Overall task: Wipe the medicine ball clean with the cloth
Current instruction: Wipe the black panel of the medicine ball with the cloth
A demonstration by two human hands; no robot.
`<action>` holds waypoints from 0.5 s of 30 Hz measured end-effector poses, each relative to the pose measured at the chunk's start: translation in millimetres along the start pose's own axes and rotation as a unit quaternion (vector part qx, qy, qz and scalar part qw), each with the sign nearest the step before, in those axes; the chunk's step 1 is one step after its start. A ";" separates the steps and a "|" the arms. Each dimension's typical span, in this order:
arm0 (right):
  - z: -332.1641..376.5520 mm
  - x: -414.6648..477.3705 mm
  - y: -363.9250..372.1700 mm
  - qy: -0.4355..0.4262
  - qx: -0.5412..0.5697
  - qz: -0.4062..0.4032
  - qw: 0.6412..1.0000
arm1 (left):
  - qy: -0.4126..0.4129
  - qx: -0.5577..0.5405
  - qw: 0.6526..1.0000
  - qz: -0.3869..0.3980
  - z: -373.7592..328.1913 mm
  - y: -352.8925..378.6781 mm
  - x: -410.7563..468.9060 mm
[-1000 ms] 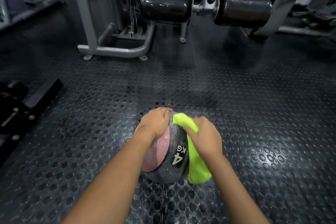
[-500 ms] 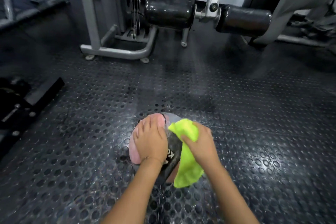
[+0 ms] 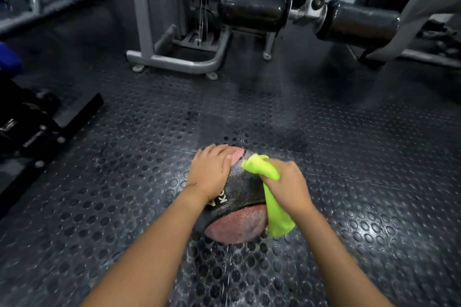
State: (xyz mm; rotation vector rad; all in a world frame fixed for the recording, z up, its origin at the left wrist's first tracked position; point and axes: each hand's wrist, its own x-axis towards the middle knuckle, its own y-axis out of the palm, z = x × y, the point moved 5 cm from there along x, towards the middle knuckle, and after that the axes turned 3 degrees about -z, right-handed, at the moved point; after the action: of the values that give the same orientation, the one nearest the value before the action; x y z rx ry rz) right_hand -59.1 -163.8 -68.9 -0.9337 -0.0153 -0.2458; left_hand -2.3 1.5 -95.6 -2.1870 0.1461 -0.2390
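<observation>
Nearest, from the bottom edge: two bare forearms, angled inward toward the middle of the view.

Low centre, on the floor: medicine ball [image 3: 234, 209], held between both hands. Black band with white lettering across pinkish-red panels, lettering partly covered by the left wrist.

On the ball's upper left: left hand [image 3: 209, 172], palm down, fingers extended and laid close together over the curve, gripping nothing. Thin bracelet at the wrist.

On the ball's upper right: right hand [image 3: 287, 187], fingers curled tightly round the bunched cloth [image 3: 277, 214]. Neon yellow-green fabric, one end poking out above the fist against the top of the ball, the other trailing down the ball's right side almost to the floor.

Underneath and all round: rubber matting [image 3: 349, 157], dark, round-studded, glossy, with pale flecks just below the ball.

Mid-distance, left: black metal equipment [image 3: 37, 127] with bolts, low on the floor, well apart from the ball.

Left edge: blue shape [image 3: 7, 60], too cropped to identify.

Farthest: grey machine frame [image 3: 174, 60] with a curved tubular foot. Beside it, two black roller pads [image 3: 252, 10] on a chrome arm, raised above the floor.
</observation>
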 end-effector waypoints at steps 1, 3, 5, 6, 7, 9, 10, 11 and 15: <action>7.2 -13.2 0.8 -0.022 -0.010 -0.009 1.000 | -0.049 0.002 0.998 -0.035 2.6 -3.8 1.5; 22.8 -37.5 2.9 -0.088 0.000 -0.025 0.996 | -0.168 -0.020 0.983 -0.078 9.7 -6.1 -2.1; 33.1 -47.0 4.9 -0.136 0.000 -0.024 0.990 | -0.218 -0.057 0.970 -0.086 13.0 0.7 -15.0; 33.6 -39.8 3.8 -0.129 -0.005 -0.021 0.991 | -0.213 -0.067 0.970 -0.092 13.7 3.2 -20.2; 34.2 -27.6 0.7 -0.113 -0.021 -0.022 0.993 | -0.200 -0.072 0.973 -0.094 15.7 4.8 -22.1; 27.1 5.0 -0.4 -0.060 -0.044 -0.012 0.997 | -0.179 -0.081 0.976 -0.098 19.0 5.8 -19.6; 24.6 17.1 -0.6 -0.032 -0.046 -0.004 0.998 | -0.182 -0.082 0.975 -0.094 19.3 5.6 -19.8; 24.8 24.4 0.2 -0.016 -0.055 -0.008 0.998 | -0.184 -0.082 0.975 -0.093 18.9 5.6 -19.6; 45.5 2.3 6.6 -0.056 -0.110 -0.029 0.992 | -0.179 -0.090 0.975 -0.098 20.5 4.6 -16.1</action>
State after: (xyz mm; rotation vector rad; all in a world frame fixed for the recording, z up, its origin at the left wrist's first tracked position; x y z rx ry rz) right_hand -51.2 -124.3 -46.7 -1.1671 -0.1215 -0.2515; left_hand -13.4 18.0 -113.0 -2.3874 -0.2602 0.0649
